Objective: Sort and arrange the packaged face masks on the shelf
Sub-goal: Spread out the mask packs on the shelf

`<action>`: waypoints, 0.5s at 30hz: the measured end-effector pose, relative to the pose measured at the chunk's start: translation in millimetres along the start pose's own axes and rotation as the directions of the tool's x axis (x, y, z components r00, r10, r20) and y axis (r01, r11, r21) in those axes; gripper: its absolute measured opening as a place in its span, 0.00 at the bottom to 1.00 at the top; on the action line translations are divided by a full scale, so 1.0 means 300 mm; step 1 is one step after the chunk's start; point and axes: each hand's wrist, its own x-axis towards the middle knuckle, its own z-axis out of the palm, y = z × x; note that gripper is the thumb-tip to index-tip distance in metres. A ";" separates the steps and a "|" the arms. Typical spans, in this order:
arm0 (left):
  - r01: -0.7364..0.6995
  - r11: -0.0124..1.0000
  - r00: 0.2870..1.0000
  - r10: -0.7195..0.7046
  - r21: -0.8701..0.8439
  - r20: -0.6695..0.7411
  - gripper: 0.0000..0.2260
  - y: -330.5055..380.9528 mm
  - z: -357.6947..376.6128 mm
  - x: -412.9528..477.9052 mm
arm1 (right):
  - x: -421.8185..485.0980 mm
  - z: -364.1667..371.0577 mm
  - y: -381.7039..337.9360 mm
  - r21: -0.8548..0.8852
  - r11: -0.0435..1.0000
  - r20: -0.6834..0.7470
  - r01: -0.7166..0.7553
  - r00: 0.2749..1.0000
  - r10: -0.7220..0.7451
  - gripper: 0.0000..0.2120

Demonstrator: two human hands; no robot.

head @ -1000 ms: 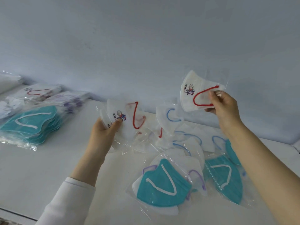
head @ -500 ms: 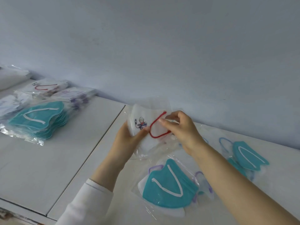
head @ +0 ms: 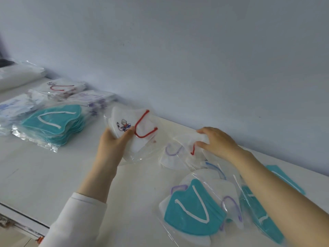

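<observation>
My left hand holds a small bunch of packaged white masks with red ear loops and a cartoon figure, lifted above the white shelf. My right hand pinches another white mask with a red loop that lies on the loose pile. That pile holds teal masks, white masks with purple loops and blue-looped ones. At the left stand sorted stacks: teal masks, red-loop whites, purple-loop whites.
A pale wall runs along the back of the shelf. More bagged white items lie at the far left. The shelf's front edge shows at the lower left. Another teal mask lies behind my right forearm.
My right hand let go of the red-loop mask, which now sits in my left hand's bunch, and moved right and down onto another red-loop mask in the pile. The view shifted right.
</observation>
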 end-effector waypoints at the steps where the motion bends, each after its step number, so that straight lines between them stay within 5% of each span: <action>1: -0.002 1.000 1.000 0.003 -0.003 0.018 0.04 -0.002 0.010 -0.004 | 0.033 0.006 -0.013 0.015 0.999 0.111 0.046 0.993 -0.048 0.29; 4: 0.002 1.000 0.999 -0.003 0.014 0.051 0.04 -0.009 0.019 -0.011 | 0.111 0.023 -0.030 0.054 0.997 0.298 0.049 0.952 -0.063 0.39; 9: 0.020 1.000 0.999 -0.020 0.018 0.040 0.04 -0.018 -0.010 -0.023 | 0.161 0.020 -0.021 0.006 0.997 0.226 0.074 0.971 -0.073 0.38; 15: 0.037 0.999 0.999 -0.037 0.019 -0.005 0.04 -0.029 -0.046 -0.034 | 0.072 -0.109 -0.005 0.304 0.925 -0.306 0.227 0.943 -0.130 0.04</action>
